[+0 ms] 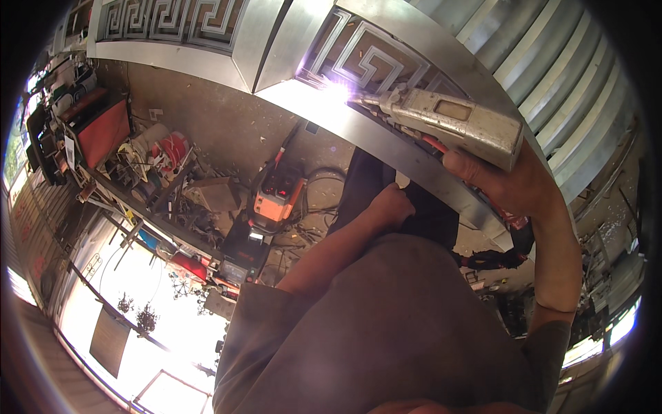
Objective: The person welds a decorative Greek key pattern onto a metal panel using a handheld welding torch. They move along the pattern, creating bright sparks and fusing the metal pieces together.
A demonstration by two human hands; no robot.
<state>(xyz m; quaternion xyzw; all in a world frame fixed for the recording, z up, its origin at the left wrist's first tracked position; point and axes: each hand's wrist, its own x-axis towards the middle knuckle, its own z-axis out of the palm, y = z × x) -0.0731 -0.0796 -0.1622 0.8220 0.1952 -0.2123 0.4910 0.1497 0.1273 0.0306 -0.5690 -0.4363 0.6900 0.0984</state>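
Note:
My right hand (507, 183) is wrapped round a worn, light-coloured welding gun (476, 131), its thumb along the near side. From the gun's nozzle a white-violet glare (338, 93) burns on the inner edge of a metal frame (414, 159). Inside that frame sits a grey meander-pattern grille (365, 58). The glare washes out the metal around it, so the seam is hidden. My left hand (395, 207) rests closed on my dark-trousered leg, below the frame, with nothing visible in it.
Left of the gun, a second framed grille (176, 24) adjoins the first. Ribbed metal sheet (552, 83) lies at the far right. An orange and black machine (276, 196) stands on the floor beside coiled cable (327, 186). Scrap, a cardboard box (214, 193) and a red bucket (170, 148) clutter the left.

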